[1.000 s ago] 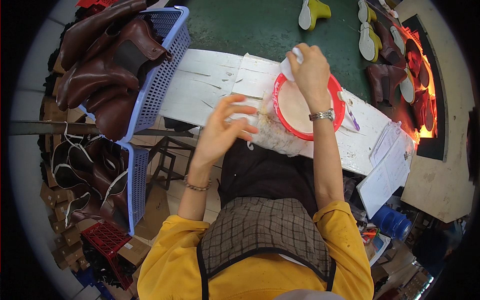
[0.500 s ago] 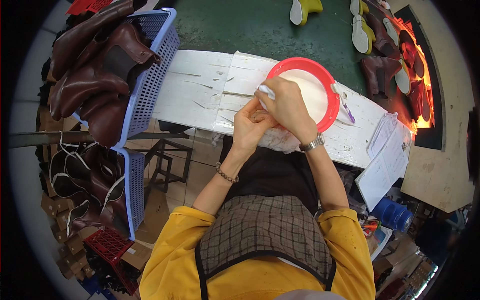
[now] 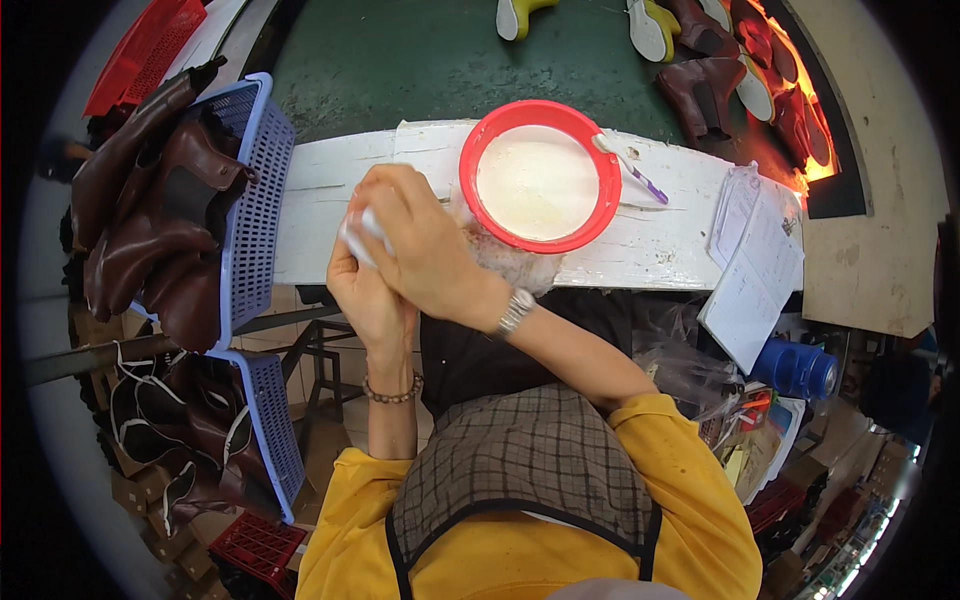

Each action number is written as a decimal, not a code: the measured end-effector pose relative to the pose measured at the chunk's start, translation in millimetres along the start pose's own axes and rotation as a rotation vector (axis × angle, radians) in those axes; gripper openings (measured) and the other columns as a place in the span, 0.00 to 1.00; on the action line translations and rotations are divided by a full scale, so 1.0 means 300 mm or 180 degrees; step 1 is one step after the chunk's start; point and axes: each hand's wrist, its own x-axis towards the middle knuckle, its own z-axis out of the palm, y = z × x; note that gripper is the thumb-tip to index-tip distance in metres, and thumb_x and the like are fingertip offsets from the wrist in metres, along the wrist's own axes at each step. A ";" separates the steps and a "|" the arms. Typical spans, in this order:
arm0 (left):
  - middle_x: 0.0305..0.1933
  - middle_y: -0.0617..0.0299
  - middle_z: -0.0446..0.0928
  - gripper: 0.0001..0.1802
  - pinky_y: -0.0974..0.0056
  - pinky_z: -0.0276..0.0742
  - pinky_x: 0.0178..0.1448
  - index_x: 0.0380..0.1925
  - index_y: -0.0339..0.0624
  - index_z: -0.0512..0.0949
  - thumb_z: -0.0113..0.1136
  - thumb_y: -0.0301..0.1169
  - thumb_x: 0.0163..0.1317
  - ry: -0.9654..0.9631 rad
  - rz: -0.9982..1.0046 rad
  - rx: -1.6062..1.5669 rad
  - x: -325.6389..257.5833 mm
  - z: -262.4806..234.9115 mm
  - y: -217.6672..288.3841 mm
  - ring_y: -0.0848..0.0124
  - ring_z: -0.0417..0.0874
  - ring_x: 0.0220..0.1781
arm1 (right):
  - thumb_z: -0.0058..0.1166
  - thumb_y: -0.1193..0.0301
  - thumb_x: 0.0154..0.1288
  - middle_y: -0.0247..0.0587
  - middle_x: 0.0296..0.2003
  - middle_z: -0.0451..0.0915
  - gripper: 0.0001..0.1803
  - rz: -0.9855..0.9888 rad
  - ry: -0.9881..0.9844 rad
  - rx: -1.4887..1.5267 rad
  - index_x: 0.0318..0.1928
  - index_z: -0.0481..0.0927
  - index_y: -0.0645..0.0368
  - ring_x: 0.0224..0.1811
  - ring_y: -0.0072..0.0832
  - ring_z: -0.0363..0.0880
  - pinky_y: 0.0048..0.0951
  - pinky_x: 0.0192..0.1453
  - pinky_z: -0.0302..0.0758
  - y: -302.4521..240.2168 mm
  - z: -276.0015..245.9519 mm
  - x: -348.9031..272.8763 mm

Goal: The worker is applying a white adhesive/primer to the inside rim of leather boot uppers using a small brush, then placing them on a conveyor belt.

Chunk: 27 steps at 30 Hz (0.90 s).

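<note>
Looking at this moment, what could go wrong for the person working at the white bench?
1. The red bowl of white liquid sits close behind the right hand; a backward movement of the hand might tip it.
2. The brush leans over the bowl's rim and could fall onto the white bench.
3. The papers overhang the bench edge and may slide off.

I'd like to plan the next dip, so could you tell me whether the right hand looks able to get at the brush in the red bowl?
Probably yes. The brush leans on the far rim of the red bowl, handle uncovered, nothing across the way. But the right hand is clasped with the left hand around something white.
</note>
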 end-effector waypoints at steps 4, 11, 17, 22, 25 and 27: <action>0.52 0.51 0.84 0.18 0.69 0.86 0.51 0.60 0.27 0.77 0.55 0.29 0.78 0.0092 0.0334 0.0962 -0.012 0.032 0.015 0.70 0.87 0.46 | 0.58 0.70 0.71 0.49 0.34 0.83 0.09 0.1824 -0.0493 0.0444 0.46 0.78 0.62 0.30 0.43 0.82 0.39 0.35 0.78 0.104 -0.011 0.089; 0.36 0.67 0.80 0.15 0.73 0.80 0.34 0.51 0.35 0.80 0.55 0.36 0.78 -0.0892 -0.0805 -0.1441 0.107 -0.003 0.067 0.79 0.81 0.31 | 0.58 0.72 0.71 0.43 0.41 0.86 0.14 0.1449 0.0177 0.1486 0.54 0.81 0.63 0.40 0.29 0.86 0.31 0.44 0.80 -0.002 -0.017 0.053; 0.27 0.64 0.77 0.15 0.69 0.75 0.34 0.35 0.36 0.78 0.49 0.33 0.79 -0.0117 0.0797 0.1966 0.105 0.053 -0.016 0.77 0.80 0.29 | 0.57 0.72 0.71 0.49 0.40 0.87 0.12 0.1012 -0.0254 0.0645 0.48 0.84 0.67 0.41 0.32 0.88 0.30 0.47 0.81 0.029 -0.008 0.090; 0.20 0.46 0.74 0.09 0.56 0.68 0.26 0.30 0.31 0.75 0.55 0.24 0.69 0.0027 0.1620 0.3165 0.110 0.030 0.014 0.52 0.78 0.21 | 0.61 0.70 0.69 0.50 0.44 0.87 0.11 0.1339 -0.0577 0.0939 0.48 0.85 0.63 0.46 0.34 0.88 0.33 0.52 0.81 0.067 0.005 0.115; 0.21 0.46 0.75 0.07 0.55 0.68 0.27 0.30 0.34 0.76 0.60 0.26 0.64 -0.0460 0.2295 0.2716 0.094 0.035 0.092 0.46 0.79 0.24 | 0.61 0.71 0.68 0.52 0.46 0.86 0.12 0.0310 -0.0303 0.0469 0.50 0.84 0.62 0.44 0.42 0.87 0.33 0.50 0.81 -0.004 0.043 0.051; 0.20 0.48 0.73 0.10 0.59 0.67 0.25 0.29 0.33 0.74 0.61 0.28 0.67 -0.0507 0.1734 0.3928 0.052 0.010 0.149 0.60 0.79 0.21 | 0.61 0.68 0.67 0.54 0.36 0.84 0.11 0.0933 -0.0768 0.0434 0.44 0.81 0.63 0.37 0.51 0.85 0.42 0.41 0.80 -0.011 0.003 0.098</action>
